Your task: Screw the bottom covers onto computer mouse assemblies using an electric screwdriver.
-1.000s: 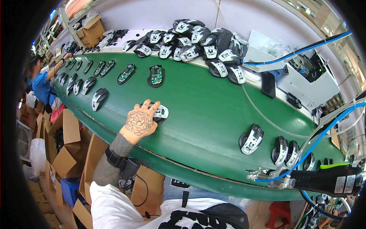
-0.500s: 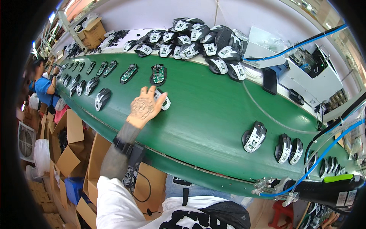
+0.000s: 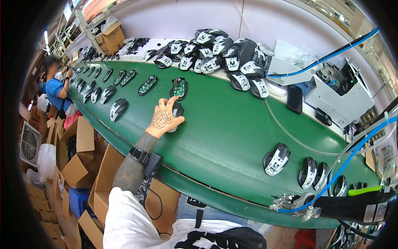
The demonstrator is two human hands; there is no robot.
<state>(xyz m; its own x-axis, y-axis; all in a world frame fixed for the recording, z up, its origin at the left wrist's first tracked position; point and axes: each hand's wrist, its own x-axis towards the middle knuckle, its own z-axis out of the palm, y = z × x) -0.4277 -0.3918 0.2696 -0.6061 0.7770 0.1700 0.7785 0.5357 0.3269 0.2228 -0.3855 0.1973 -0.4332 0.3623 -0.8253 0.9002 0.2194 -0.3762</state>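
Note:
My left hand (image 3: 162, 118), tattooed on its back, reaches over the green conveyor belt (image 3: 215, 124). Its thumb and fingers close around a black and white computer mouse shell (image 3: 178, 109), partly hidden beneath the palm. Just beyond the fingertips lies a mouse base with a green circuit board (image 3: 179, 88). Another base with a board (image 3: 148, 85) rests to its left. Nearer me on the left sits a separate mouse shell (image 3: 119, 109). My right hand is out of view.
Mouse shells are heaped (image 3: 211, 50) along the far ledge. On the right are a lone shell (image 3: 277, 159), a white machine (image 3: 344, 87) and a black tool body (image 3: 352, 207) with blue hose. Open cardboard boxes (image 3: 81, 137) stand lower left; a person (image 3: 56, 89) works far left.
My left hand has closed in on the mouse shell, which has turned and shifted toward the palm. The whole view has shifted slightly.

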